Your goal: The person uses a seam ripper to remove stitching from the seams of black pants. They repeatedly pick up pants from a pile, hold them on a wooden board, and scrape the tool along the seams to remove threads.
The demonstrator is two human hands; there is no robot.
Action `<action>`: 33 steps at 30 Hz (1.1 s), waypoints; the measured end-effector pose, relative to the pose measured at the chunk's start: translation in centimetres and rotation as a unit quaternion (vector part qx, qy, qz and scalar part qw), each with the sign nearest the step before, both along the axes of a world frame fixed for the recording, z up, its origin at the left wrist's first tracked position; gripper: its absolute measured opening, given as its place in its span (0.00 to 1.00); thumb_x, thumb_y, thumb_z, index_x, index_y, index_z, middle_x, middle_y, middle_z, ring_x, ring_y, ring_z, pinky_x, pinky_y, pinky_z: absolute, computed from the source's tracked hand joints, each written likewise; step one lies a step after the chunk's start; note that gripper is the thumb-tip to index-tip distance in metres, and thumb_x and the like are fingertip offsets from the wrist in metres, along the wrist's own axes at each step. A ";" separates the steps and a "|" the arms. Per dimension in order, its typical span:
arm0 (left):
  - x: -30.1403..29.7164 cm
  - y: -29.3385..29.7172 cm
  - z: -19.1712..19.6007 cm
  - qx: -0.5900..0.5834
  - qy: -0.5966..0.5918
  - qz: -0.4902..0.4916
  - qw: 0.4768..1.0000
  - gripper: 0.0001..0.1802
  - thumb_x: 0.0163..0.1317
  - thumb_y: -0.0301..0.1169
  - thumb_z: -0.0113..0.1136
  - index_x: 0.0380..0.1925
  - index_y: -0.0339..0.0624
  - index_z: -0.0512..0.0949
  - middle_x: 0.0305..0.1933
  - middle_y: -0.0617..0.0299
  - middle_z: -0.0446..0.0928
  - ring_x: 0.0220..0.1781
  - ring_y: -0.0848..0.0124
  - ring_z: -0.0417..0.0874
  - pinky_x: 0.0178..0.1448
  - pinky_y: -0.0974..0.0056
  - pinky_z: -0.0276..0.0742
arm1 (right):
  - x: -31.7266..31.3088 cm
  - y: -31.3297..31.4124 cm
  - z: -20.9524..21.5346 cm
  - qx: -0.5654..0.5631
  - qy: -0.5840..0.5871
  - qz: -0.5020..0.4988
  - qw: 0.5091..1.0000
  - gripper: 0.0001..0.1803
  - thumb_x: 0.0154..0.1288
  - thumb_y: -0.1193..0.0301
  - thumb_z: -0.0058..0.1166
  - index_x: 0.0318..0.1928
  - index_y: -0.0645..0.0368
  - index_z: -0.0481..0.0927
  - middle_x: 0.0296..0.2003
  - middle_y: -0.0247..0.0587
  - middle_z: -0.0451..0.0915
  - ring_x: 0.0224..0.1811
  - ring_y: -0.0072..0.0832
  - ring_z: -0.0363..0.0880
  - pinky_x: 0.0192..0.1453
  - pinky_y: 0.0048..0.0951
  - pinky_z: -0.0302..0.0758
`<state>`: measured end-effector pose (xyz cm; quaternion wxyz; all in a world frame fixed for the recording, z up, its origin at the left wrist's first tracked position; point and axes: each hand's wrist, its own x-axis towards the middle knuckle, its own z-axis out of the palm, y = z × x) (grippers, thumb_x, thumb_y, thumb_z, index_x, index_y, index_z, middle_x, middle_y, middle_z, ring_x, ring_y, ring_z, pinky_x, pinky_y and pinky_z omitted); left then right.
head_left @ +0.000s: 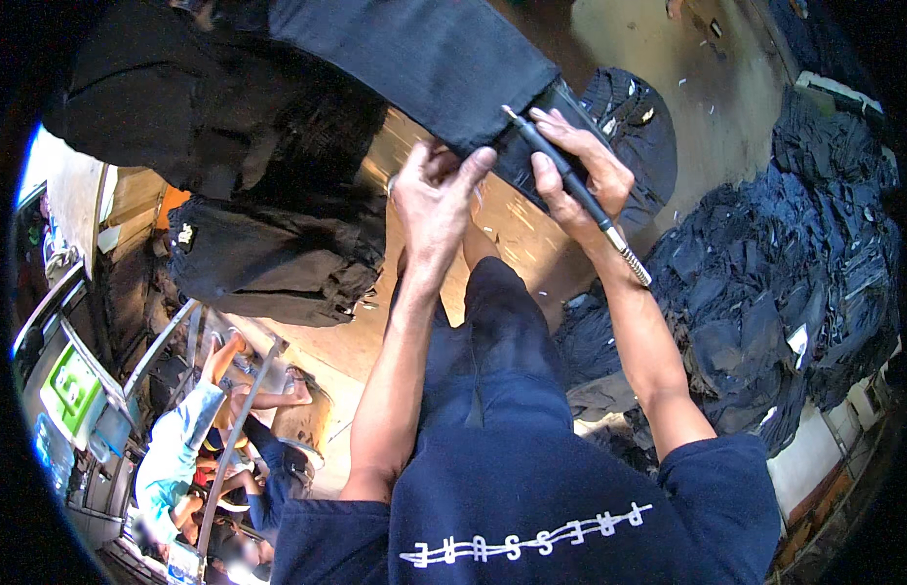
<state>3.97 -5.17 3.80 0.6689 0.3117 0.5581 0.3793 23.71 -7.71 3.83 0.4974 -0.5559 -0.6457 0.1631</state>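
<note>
Above dusty floor (658, 58), hands on dark garment (443, 58).

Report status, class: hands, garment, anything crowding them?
Left hand pinching dark garment edge. Right hand gripping pen-like tool against it. Dark clothing pile at right, apart.

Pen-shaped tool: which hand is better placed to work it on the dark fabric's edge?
Right. The right hand already grips the pen-shaped tool, tip at the dark fabric; the left hand pinches that edge.
</note>
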 end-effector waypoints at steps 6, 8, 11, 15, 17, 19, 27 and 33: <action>-0.3 0.8 -1.0 0.032 0.056 -0.027 0.998 0.20 0.64 0.30 0.83 0.49 0.30 0.84 0.46 0.54 0.89 0.45 0.72 0.89 0.51 0.67 0.86 | 0.1 0.4 -0.8 0.019 0.023 0.024 0.999 0.15 0.57 0.79 0.69 0.46 0.70 0.90 0.43 0.55 0.93 0.49 0.46 0.96 0.63 0.46 0.90; -0.1 0.8 -0.7 0.038 0.035 -0.019 0.998 0.20 0.64 0.29 0.83 0.48 0.30 0.84 0.44 0.56 0.88 0.45 0.72 0.89 0.52 0.67 0.85 | 0.0 0.2 -1.0 0.026 0.018 0.033 0.999 0.15 0.59 0.80 0.67 0.47 0.74 0.89 0.43 0.59 0.92 0.51 0.50 0.95 0.65 0.50 0.89; -0.5 0.9 -0.6 -0.003 0.027 -0.018 0.999 0.19 0.63 0.28 0.83 0.48 0.31 0.84 0.43 0.58 0.87 0.45 0.73 0.88 0.53 0.68 0.84 | 0.2 0.0 -1.3 0.033 0.013 0.046 0.998 0.15 0.59 0.80 0.66 0.47 0.75 0.88 0.42 0.61 0.92 0.52 0.51 0.95 0.65 0.53 0.89; -1.2 1.0 -0.6 -0.042 0.058 -0.032 0.997 0.17 0.63 0.27 0.83 0.46 0.31 0.85 0.44 0.56 0.88 0.45 0.74 0.88 0.53 0.68 0.84 | 0.2 0.1 -1.5 0.026 -0.003 0.077 0.997 0.15 0.59 0.78 0.66 0.47 0.74 0.89 0.41 0.60 0.92 0.51 0.52 0.95 0.64 0.55 0.89; -1.1 0.8 -0.8 -0.012 0.029 -0.006 0.999 0.16 0.62 0.26 0.84 0.43 0.30 0.86 0.43 0.55 0.89 0.42 0.76 0.88 0.50 0.69 0.84 | 0.1 0.2 -1.5 0.035 0.004 0.076 0.996 0.14 0.62 0.77 0.66 0.47 0.74 0.88 0.41 0.61 0.92 0.51 0.52 0.95 0.64 0.56 0.89; -0.8 0.6 -1.1 0.027 0.046 -0.005 0.999 0.16 0.61 0.26 0.84 0.43 0.30 0.86 0.42 0.55 0.90 0.41 0.76 0.88 0.48 0.70 0.85 | 0.1 0.3 -1.6 0.041 0.018 0.050 0.998 0.14 0.57 0.78 0.67 0.44 0.71 0.89 0.39 0.56 0.92 0.49 0.49 0.96 0.61 0.52 0.91; -1.4 0.6 -3.2 0.064 0.014 0.003 0.998 0.12 0.60 0.19 0.82 0.39 0.31 0.86 0.39 0.54 0.91 0.41 0.73 0.91 0.48 0.69 0.87 | 0.1 0.2 -1.3 0.019 -0.016 0.117 0.993 0.14 0.62 0.73 0.65 0.44 0.74 0.89 0.39 0.60 0.92 0.49 0.54 0.95 0.62 0.56 0.89; -1.3 0.3 -4.2 0.067 0.000 0.015 0.998 0.11 0.60 0.18 0.82 0.38 0.31 0.86 0.39 0.53 0.91 0.40 0.71 0.92 0.50 0.68 0.88 | 0.1 0.4 -1.5 0.025 -0.016 0.144 0.989 0.16 0.59 0.75 0.64 0.45 0.74 0.90 0.39 0.62 0.91 0.49 0.54 0.95 0.63 0.56 0.89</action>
